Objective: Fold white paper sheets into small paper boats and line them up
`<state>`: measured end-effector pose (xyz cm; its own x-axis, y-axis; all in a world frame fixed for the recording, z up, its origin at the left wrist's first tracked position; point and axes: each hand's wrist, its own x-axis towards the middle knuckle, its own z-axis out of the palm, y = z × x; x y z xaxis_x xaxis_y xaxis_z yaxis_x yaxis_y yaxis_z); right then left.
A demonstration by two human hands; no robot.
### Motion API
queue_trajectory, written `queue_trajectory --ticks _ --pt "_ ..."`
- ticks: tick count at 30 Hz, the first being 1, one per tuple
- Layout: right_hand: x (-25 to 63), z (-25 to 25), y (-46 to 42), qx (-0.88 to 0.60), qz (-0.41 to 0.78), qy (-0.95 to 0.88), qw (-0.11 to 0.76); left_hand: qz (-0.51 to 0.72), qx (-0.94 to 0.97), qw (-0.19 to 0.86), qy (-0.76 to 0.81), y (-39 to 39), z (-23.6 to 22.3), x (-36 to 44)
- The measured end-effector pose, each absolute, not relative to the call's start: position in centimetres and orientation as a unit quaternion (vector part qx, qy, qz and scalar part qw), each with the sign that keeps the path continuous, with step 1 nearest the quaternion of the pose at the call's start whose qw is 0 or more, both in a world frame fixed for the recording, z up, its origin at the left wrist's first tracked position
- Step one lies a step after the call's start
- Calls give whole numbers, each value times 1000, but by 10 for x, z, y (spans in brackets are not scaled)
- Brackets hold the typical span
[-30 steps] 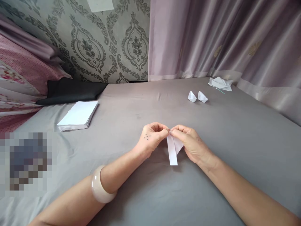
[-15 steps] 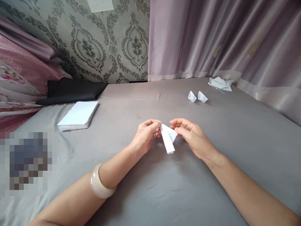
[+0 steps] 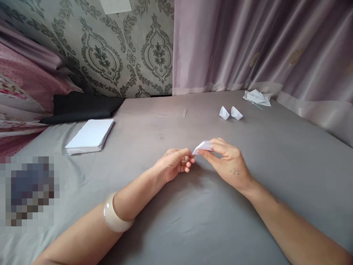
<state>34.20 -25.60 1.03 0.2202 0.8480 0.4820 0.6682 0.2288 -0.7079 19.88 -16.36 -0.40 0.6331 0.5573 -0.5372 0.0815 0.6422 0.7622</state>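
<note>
A small folded piece of white paper [image 3: 203,146] is held above the grey sheet [image 3: 171,206], tilted, between my two hands. My left hand [image 3: 178,162] pinches its pointed left tip between thumb and forefinger, the other fingers curled. From the other side my right hand [image 3: 227,156] grips the paper's wider end, thumb below and fingers on top, hiding part of it. Beyond the hands, two small folded paper boats [image 3: 224,113] stand side by side on the sheet.
At the left lies a stack of white paper [image 3: 90,134], with a black cloth [image 3: 85,106] behind it. A heap of folded white paper [image 3: 257,97] and a thin greenish stick [image 3: 257,106] lie at the back right, near the curtain [image 3: 220,48]. A blurred patch covers something at far left.
The right hand has closed on the folded paper, which has turned from hanging with a long strip downward to lying slanted between both hands. The left hand has dropped slightly.
</note>
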Motion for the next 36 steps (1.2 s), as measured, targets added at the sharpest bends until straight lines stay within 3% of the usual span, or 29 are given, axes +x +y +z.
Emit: queue_trajectory --ticks 3,7,10,16,23,36 --pt "346 18 -256 -661 204 -503 518 116 444 803 380 -164 -3 197" --pt "349 19 -256 -634 384 -437 510 266 514 737 349 -168 -2 197" --pt "347 13 -257 -645 422 -436 465 326 542 714 301 -171 0 197" --pt "338 7 -259 -702 324 -488 406 306 537 734 283 -171 -3 196" --pt "330 7 -258 -674 85 -519 519 308 500 754 295 -168 -3 198" --pt "328 12 -261 -648 81 -521 550 297 477 793 236 -174 -3 199"
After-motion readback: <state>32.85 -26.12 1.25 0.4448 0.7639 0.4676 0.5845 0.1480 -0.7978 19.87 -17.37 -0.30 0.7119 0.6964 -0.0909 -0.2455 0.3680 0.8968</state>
